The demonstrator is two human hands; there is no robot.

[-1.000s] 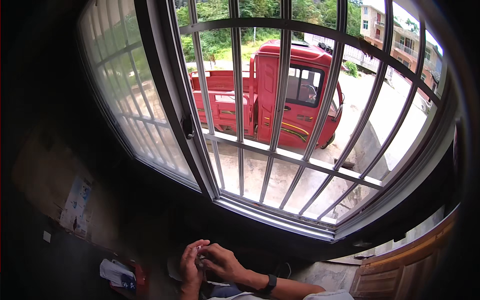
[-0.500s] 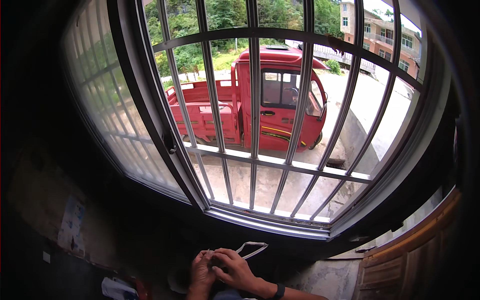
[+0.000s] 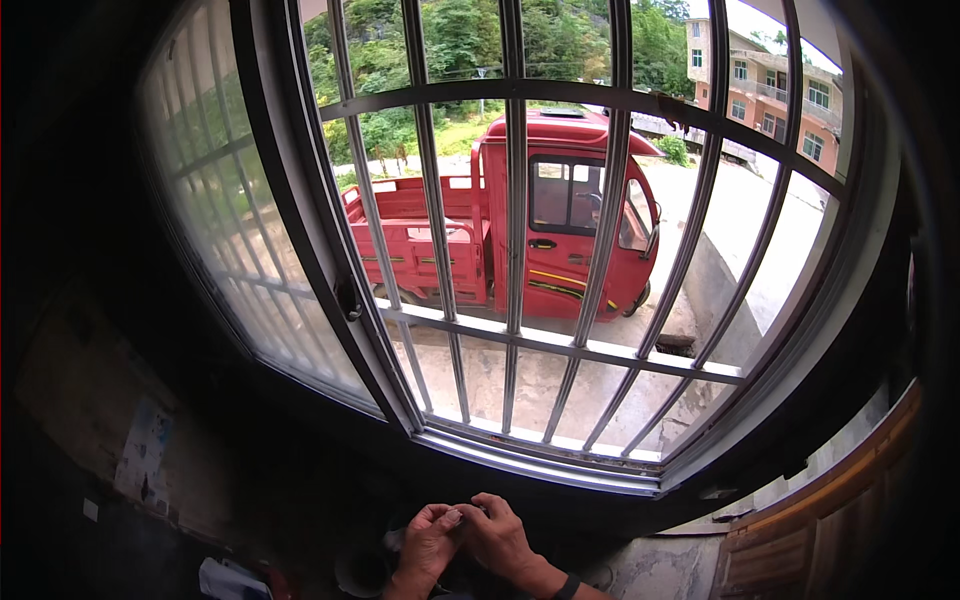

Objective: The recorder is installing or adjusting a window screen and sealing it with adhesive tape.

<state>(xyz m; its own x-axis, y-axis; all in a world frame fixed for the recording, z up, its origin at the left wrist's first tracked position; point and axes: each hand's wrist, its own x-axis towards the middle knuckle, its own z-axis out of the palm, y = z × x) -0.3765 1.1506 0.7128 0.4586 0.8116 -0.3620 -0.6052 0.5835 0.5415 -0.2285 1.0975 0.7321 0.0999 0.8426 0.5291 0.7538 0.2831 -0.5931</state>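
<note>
At the lower middle, my left hand (image 3: 428, 545) and my right hand (image 3: 500, 540) meet with their fingertips pinched together. Whatever lies between the fingers is too small and dim to name. A dark band (image 3: 568, 586) circles my right wrist. Beside my left hand, a pale patch of something (image 3: 394, 540) shows faintly in the shade. Below and left of it is the rim of a dark round vessel (image 3: 358, 572).
A barred window (image 3: 515, 330) fills the view ahead, with a red three-wheeled cargo truck (image 3: 565, 240) outside. To the lower right stands a brown wooden door (image 3: 800, 555). A white package-like object (image 3: 230, 580) lies at the lower left, near a wall with torn paper (image 3: 148, 450).
My hands have shifted slightly, the right one turning more upright with its fingers drawn in. The thin white bent strip beyond my right hand is out of sight. The view has tilted up a little.
</note>
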